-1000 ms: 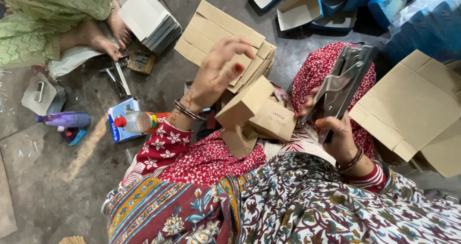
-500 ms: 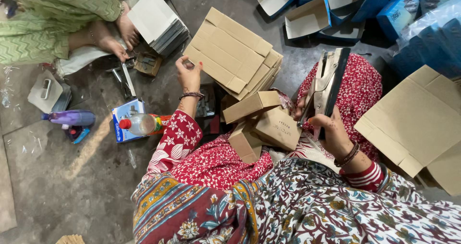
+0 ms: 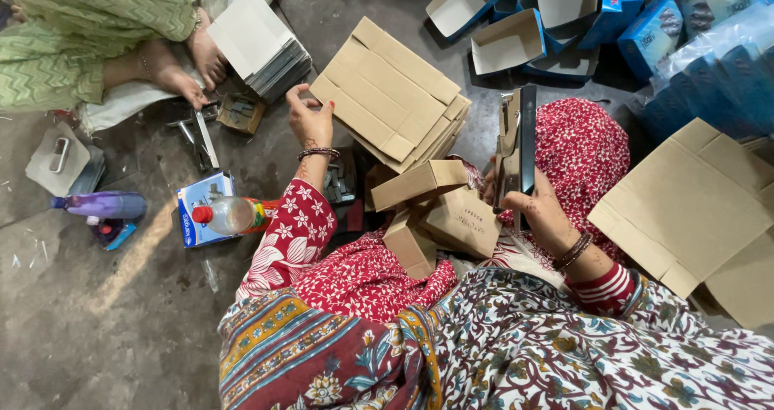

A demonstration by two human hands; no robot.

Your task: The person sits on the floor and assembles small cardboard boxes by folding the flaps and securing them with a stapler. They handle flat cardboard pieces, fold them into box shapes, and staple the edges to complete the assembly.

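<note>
two hands work here, each on its own thing. the fingers (image 3: 300,97) of the left hand (image 3: 310,121) curl at the near corner of the stack of flat cardboard blanks (image 3: 395,95), pinching or lifting its edge, though whether a sheet is truly gripped cannot be told from this angle. the right hand (image 3: 542,216) is closed around a long metal stapler (image 3: 516,148), held upright beside the raised knee in red print, probably so it stays ready and out of the way of the lap. between the two hands, on the lap, lie a few folded brown cartons (image 3: 427,208), tilted against one another, within easy reach of both hands. the stack of blanks sits on the floor just in front of the legs. to the right a larger heap of flat cardboard (image 3: 693,208) rests on the floor. further left lie a plastic bottle with a red cap (image 3: 230,215) across a small blue box (image 3: 193,208), and a purple bottle (image 3: 101,205). beyond, another person's feet (image 3: 173,67) rest near a pile of grey-white sheets (image 3: 258,43), and open blue-and-white boxes (image 3: 516,23) crowd the top edge.
</note>
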